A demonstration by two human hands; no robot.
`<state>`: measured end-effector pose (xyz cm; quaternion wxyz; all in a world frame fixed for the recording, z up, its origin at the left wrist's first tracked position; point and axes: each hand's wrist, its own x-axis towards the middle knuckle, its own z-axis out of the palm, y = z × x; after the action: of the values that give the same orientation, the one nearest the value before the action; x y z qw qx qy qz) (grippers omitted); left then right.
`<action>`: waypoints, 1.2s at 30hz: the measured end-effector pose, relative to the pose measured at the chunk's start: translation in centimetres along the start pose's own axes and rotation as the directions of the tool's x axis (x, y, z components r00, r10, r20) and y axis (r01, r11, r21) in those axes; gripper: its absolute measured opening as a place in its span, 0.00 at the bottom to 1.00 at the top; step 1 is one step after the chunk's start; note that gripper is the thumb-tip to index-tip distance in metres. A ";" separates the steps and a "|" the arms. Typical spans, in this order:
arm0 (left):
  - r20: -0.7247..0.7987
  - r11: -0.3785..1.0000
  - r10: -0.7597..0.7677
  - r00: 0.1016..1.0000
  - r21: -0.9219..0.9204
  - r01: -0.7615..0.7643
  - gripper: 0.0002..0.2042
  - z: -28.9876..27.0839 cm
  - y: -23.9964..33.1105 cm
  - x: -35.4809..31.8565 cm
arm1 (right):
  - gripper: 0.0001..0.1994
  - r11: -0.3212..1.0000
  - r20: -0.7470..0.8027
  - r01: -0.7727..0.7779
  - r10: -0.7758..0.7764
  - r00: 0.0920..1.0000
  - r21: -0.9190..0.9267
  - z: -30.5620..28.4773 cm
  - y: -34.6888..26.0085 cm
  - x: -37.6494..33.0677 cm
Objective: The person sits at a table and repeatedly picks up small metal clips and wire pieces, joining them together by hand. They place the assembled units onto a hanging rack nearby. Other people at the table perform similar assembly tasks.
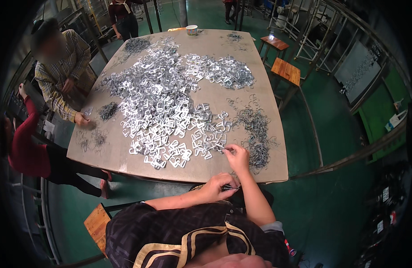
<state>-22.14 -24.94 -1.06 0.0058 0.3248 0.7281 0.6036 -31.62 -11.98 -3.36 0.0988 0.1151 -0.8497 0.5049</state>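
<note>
My left hand (218, 187) is closed just off the table's near edge, with a small dark object (227, 187) in its fingers whose kind I cannot make out. Forward of it, my right hand (238, 158) pinches at a bent silver metal piece on the near right edge of a loose heap (206, 136). That heap runs into a much larger pile of flat, bent silver metal pieces (159, 105). Right of my right hand lies a pile of thin dark wire-like clips (259, 154).
A brown-topped table (210, 172) carries everything, including a paper tub (191, 30) at its far edge. On the left, a person in a checked shirt (63, 67) reaches onto the table; another in red (31, 143) stands nearby. Wooden stools (285, 71) stand right.
</note>
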 end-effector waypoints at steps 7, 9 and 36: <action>-0.013 0.999 -0.011 1.000 -0.041 0.010 0.06 0.0 0.4 -0.1 | 0.08 0.946 0.014 -0.151 0.153 0.988 0.287 0.6 2.1 0.1; -0.015 1.000 0.007 1.000 -0.025 -0.008 0.06 -0.1 0.3 0.0 | 0.08 0.920 0.044 -0.219 0.216 0.975 0.326 0.3 2.2 -0.2; -0.005 0.999 0.041 0.999 -0.008 -0.041 0.06 -0.1 0.7 0.2 | 0.08 0.948 0.014 -0.244 0.246 0.969 0.203 0.2 1.2 -0.8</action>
<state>-21.96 -24.88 -0.31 -0.0069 0.3380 0.7188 0.6075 -31.19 -11.49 -4.70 0.0279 0.0155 -0.8007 0.5982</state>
